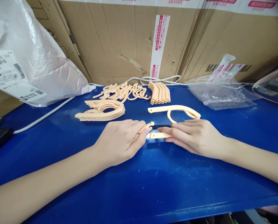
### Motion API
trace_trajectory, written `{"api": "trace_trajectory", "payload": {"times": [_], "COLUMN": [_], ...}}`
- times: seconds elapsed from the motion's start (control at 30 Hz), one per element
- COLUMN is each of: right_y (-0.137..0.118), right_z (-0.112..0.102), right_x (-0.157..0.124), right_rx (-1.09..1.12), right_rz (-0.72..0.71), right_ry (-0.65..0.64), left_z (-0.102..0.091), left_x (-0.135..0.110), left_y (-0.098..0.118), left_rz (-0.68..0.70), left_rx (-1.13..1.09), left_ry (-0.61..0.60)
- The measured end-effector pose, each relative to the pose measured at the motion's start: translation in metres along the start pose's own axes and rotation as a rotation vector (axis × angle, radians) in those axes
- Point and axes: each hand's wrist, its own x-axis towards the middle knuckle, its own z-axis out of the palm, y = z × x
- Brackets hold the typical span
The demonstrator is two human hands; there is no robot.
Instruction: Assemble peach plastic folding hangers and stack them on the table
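My left hand (120, 141) is closed around a small beige plastic hanger piece (151, 124), whose tip pokes out past the thumb. Opposite it, my right hand (197, 137) grips a beige hanger arm (158, 135) with a hole at its end, and the fingers cover most of it. The two pieces are close together, but I cannot tell if they touch. Just beyond the right fingers lies a curved hanger arm (171, 108) with a hook-shaped part beneath it. Assembled-looking folded hangers (101, 116) are stacked beyond my left hand.
On the blue table (139, 193), loose beige hooks (139, 91) lie in a heap beside a row of hanger arms (161, 93). Cardboard boxes (120, 40) stand behind. A white parcel bag (47, 59) is at left, clear plastic bag (218, 93) at right, and a white cable (45, 115) crosses the left.
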Motion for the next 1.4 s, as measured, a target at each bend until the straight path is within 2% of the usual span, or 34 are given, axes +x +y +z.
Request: {"api": "trace_trajectory", "payload": {"times": [0.13,0.27,0.8,1.03,1.4], "right_y": [-0.0004,-0.0002,-0.0009,-0.0027,-0.0043], "right_z": [-0.0010,-0.0012,-0.0009,-0.0020,-0.0022], "right_x": [0.0007,0.0008,0.0016,0.0022,0.0002], "right_rx": [-0.025,-0.045,-0.101,-0.171,-0.135], "right_rz": [0.020,0.033,0.048,0.018,0.034], "right_ry": [0.015,0.033,0.091,0.103,0.106], "left_z": [0.0008,-0.0009,-0.0017,0.0009,0.0002], "left_x": [-0.0001,-0.0009,0.0009,0.0007,0.0018], "left_y": [0.0003,0.0021,0.0000,0.0014,0.0026], "left_rz": [-0.017,0.044,0.029,0.082,0.131], "left_rx": [-0.125,-0.111,-0.183,-0.111,0.127], "left_ry": [-0.021,-0.021,-0.044,-0.032,-0.034]}}
